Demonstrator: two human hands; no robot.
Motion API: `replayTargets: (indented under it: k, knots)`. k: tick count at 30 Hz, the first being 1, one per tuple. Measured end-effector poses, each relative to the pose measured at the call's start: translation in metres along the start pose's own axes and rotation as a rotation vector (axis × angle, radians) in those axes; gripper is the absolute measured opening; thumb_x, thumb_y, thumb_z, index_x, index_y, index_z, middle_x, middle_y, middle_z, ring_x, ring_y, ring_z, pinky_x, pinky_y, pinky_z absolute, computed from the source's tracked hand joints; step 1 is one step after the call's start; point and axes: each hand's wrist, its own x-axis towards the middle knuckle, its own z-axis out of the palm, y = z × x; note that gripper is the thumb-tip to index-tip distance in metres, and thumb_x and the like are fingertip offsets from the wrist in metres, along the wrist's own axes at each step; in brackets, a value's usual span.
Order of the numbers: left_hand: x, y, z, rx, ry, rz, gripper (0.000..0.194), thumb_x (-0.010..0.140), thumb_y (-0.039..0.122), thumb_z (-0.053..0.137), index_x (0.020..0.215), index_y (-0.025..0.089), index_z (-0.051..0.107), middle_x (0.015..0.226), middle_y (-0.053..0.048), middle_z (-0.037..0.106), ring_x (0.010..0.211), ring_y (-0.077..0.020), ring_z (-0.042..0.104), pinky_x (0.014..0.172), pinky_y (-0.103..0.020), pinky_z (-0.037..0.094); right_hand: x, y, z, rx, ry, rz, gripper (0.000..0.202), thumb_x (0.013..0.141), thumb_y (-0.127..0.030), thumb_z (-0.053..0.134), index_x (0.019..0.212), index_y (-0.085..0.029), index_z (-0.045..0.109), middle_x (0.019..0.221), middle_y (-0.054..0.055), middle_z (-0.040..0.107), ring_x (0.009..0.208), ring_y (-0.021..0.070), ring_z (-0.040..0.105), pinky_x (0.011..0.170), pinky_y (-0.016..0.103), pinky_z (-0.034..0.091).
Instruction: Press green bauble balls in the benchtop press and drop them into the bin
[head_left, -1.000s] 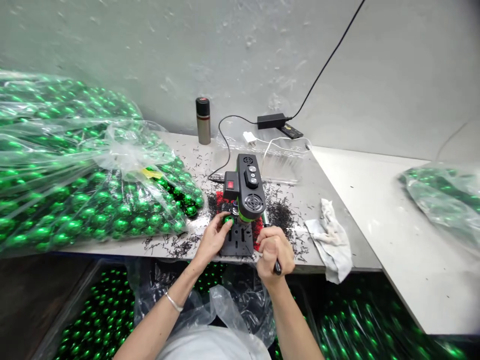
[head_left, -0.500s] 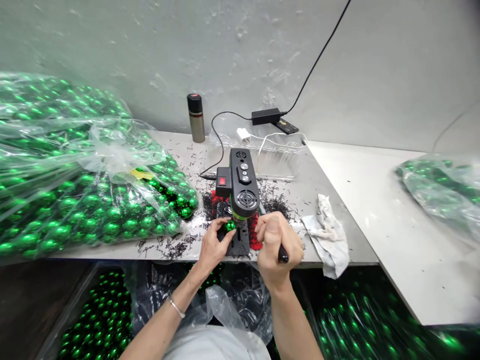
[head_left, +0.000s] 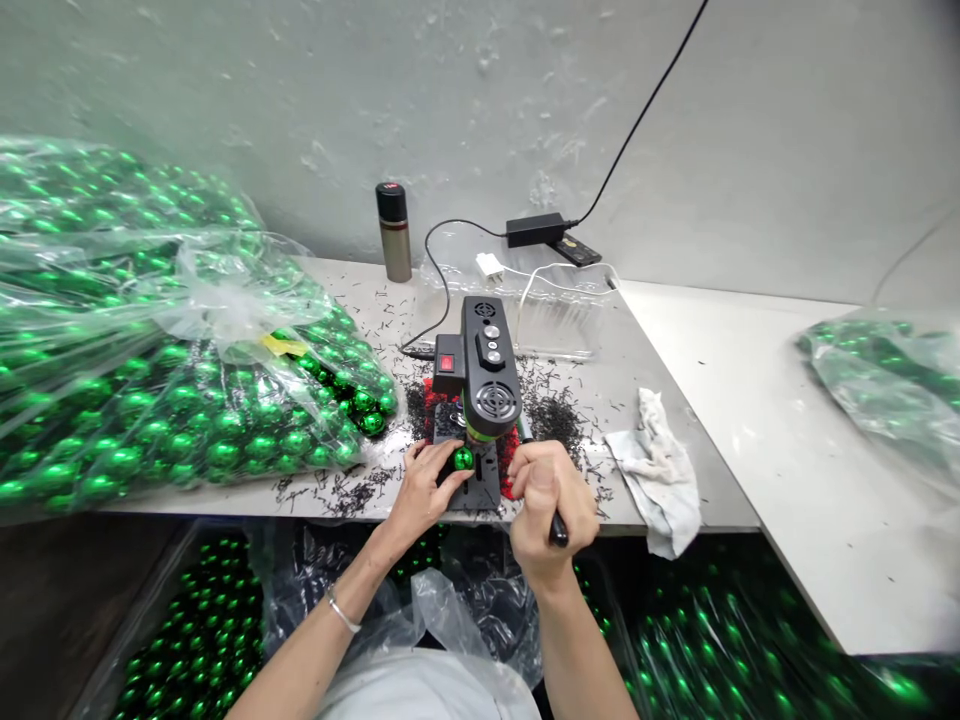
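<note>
My left hand pinches a shiny green ball between thumb and fingers, over the dark base plate of a small black bench machine. The machine's head overhangs the ball from behind. To the right, my right hand is wrapped in a fist round a black-ended lever handle; where the lever joins the machine is mostly hidden by the hand. Red material and many tiny black slivers lie around the base.
A big clear bag of green balls fills the table's left side. A crumpled white cloth hangs over the front edge. Behind the machine are a clear plastic tray, a thermos and a power adapter. More bagged balls lie below.
My right fist has shifted slightly down and to the left with the handle. My left hand has moved a little left, its fingers still on the ball. The camera view has shifted slightly.
</note>
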Motion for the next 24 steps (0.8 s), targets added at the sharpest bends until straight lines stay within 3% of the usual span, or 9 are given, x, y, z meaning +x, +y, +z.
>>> replayTargets:
  k: [7,14,24]
  knots:
    - [0.006,-0.001,0.004,0.039,-0.003,-0.043,0.029,0.089,0.036,0.070,0.116,0.025,0.072,0.117,-0.009,0.075,0.113,-0.0284,0.065,0.112,-0.055,0.035,-0.009,0.005,0.000,0.014,-0.006,-0.005,0.026,0.093,-0.007,0.044,0.072,-0.022,0.048,0.063,-0.002,0.051,0.062,0.0129,0.056,0.058,0.027,0.043]
    - [0.009,-0.001,0.003,0.022,-0.018,0.014,0.031,0.089,0.038,0.071,0.116,0.024,0.072,0.110,-0.009,0.074,0.107,-0.0275,0.063,0.107,-0.051,0.038,-0.033,0.020,-0.002,0.017,-0.063,-0.018,0.026,0.096,-0.013,0.040,0.073,-0.021,0.049,0.070,0.000,0.055,0.064,0.0130,0.054,0.059,0.028,0.044]
    - [0.008,0.001,0.002,0.030,-0.038,0.009,0.029,0.091,0.037,0.069,0.117,0.024,0.070,0.106,-0.009,0.073,0.106,-0.0275,0.060,0.105,-0.049,0.038,-0.069,0.051,0.011,-0.028,0.004,-0.149,0.030,0.099,-0.020,0.032,0.072,-0.023,0.045,0.072,0.000,0.056,0.061,0.0133,0.055,0.067,0.036,0.050]
